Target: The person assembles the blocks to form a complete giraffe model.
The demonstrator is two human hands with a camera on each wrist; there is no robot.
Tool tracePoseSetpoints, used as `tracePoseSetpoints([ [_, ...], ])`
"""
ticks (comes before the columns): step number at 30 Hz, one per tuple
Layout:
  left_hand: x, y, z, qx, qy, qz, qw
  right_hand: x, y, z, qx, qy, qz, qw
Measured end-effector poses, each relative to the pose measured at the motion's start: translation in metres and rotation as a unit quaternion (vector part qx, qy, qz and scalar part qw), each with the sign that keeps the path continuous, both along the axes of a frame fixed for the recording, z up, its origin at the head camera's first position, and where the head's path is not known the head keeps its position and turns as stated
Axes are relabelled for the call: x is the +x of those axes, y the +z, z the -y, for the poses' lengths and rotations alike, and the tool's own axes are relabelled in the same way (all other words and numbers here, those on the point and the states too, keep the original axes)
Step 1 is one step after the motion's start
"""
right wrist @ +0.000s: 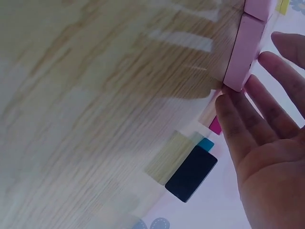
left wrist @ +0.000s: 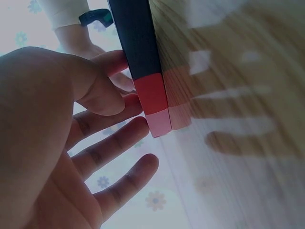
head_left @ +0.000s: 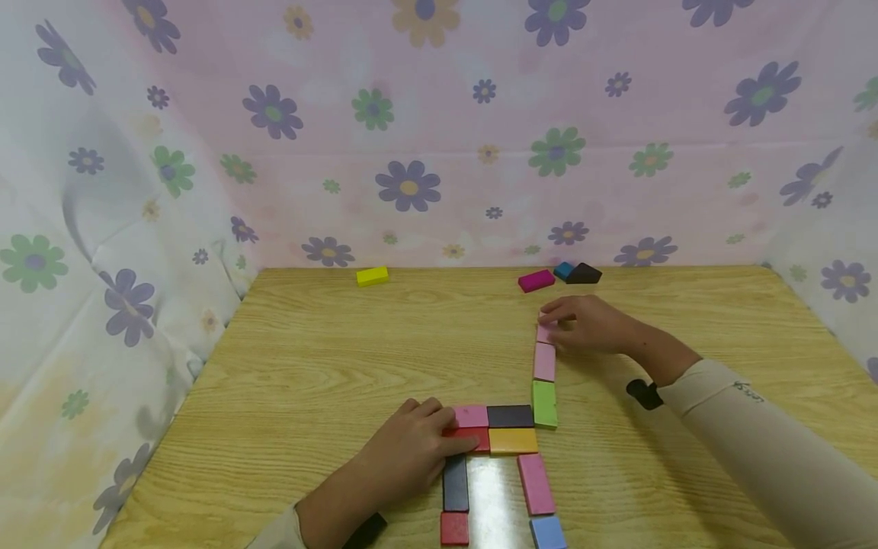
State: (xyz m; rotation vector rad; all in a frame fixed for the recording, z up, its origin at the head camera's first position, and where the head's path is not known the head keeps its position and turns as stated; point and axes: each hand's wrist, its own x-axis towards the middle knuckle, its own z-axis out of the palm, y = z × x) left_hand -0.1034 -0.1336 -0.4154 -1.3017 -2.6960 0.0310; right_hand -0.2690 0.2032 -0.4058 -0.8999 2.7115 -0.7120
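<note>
In the head view, the left hand [head_left: 410, 450] rests at the left end of two stacked rows of blocks. Its straight index finger lies over a red block [left wrist: 151, 93], with other fingertips by a pink block [head_left: 471, 415]. A black block [head_left: 511, 415] and an orange block [head_left: 513, 441] continue these rows. The right hand [head_left: 591, 325] touches a pale pink block [right wrist: 244, 55] at the far end of a column, fingers extended along its end and side. Below it are another pale pink block [head_left: 545, 361] and a green block [head_left: 545, 404].
Two legs of blocks run nearer: a dark block [head_left: 456, 485] over a red one [head_left: 454, 528], and a pink block [head_left: 536, 484] over a blue one [head_left: 548, 532]. Toward the back lie yellow [head_left: 373, 276], magenta [head_left: 536, 280], teal [head_left: 564, 271] and black [head_left: 584, 274] blocks, before a flowered cloth [head_left: 446, 114].
</note>
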Motion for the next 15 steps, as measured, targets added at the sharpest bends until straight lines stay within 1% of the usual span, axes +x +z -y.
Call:
tracePoseSetpoints([
  [4, 0.000, 0.000, 0.000, 0.003, 0.000, 0.002, 1.0000, -0.005, 0.003, 0.002, -0.014, -0.020, -0.010, 0.9996],
  [7, 0.000, 0.000, 0.000, 0.006, -0.001, 0.004, 1.0000, -0.011, 0.007, 0.004, -0.013, -0.047, -0.034, 0.9982],
  [9, -0.001, 0.001, 0.000, 0.007, -0.003, 0.005, 1.0000, -0.015, 0.009, 0.004, -0.002, -0.059, -0.056, 0.9967],
  [12, 0.000, 0.000, 0.001, 0.011, -0.003, 0.006, 0.9999, -0.024, 0.011, 0.007, 0.021, -0.068, -0.076, 0.9945],
  [14, 0.000, 0.000, 0.001, 0.014, -0.004, 0.005, 0.9999, -0.030, 0.012, 0.009, 0.034, -0.064, -0.093, 0.9930],
  [15, 0.000, 0.000, 0.001, 0.016, -0.006, 0.005, 0.9998, -0.032, 0.013, 0.010, 0.041, -0.065, -0.095, 0.9925],
])
